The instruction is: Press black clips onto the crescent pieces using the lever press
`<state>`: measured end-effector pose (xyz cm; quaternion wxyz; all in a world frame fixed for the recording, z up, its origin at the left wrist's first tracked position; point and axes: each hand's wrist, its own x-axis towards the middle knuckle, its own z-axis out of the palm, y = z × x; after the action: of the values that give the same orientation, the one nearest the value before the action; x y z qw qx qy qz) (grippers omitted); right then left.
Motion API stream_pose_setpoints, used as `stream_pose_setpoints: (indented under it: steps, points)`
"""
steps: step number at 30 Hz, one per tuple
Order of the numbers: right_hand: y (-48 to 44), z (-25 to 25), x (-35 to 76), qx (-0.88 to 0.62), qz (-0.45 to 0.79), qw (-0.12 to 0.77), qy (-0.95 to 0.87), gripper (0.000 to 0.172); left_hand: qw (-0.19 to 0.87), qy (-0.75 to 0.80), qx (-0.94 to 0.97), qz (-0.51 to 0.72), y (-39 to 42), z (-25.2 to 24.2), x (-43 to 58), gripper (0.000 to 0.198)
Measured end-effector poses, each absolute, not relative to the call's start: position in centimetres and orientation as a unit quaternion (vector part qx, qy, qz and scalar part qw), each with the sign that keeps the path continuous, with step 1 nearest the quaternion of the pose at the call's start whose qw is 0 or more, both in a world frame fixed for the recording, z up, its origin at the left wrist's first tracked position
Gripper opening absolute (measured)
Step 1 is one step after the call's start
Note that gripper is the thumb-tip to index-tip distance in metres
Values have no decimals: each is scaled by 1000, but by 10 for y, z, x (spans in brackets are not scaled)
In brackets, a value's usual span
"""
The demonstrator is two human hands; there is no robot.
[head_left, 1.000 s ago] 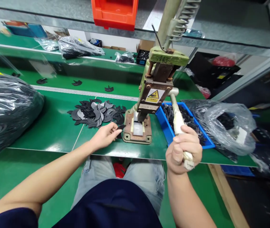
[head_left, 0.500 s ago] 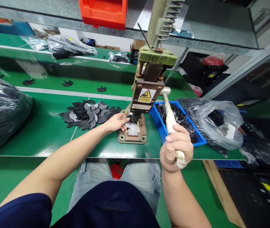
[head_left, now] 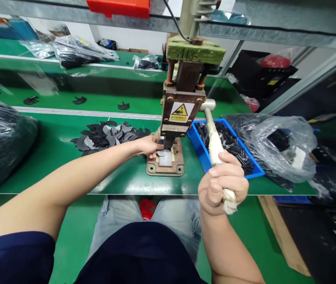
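My right hand is wrapped round the tape-covered lever handle of a green and brown hand press. At the press base, my left hand pinches a small dark curved piece by its edge, just under the ram. A pale plate lies on the base below it. The fingers partly hide the piece. Left of the press, a heap of black and grey curved pieces lies on the green table.
A blue tray of thin black parts stands right of the press, beside an open plastic bag. A full dark bag sits at the left. Several black pieces, one of them a clawed piece, lie on the strip behind. Overhead runs a metal shelf.
My left hand has brought the curved piece slightly further under the ram, over the pale plate. My right hand stays on the lever. The view has tilted down a little.
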<state>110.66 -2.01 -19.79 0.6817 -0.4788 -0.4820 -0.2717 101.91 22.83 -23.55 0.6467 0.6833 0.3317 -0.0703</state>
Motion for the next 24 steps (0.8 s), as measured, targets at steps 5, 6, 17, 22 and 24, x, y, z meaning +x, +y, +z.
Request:
stream_pose_setpoints:
  steps: [5, 6, 17, 22, 24]
  points:
    - [-19, -198, 1110, -473, -286, 678, -484, 20, 653, 351, 666, -79, 226, -234, 1024, 28]
    - [-20, -198, 1111, -473, -286, 673, -492, 19, 648, 345, 676, -66, 225, -233, 1023, 28]
    - [-23, -197, 1112, -485, -270, 670, -493, 16, 304, 244, 905, 171, 251, -252, 916, 26]
    - [-18, -198, 1112, -472, -285, 682, -481, 20, 91, 225, 960, 138, 226, -288, 886, 40]
    - [-18, -198, 1113, -476, -284, 682, -477, 21, 70, 237, 959, 139, 216, -294, 884, 48]
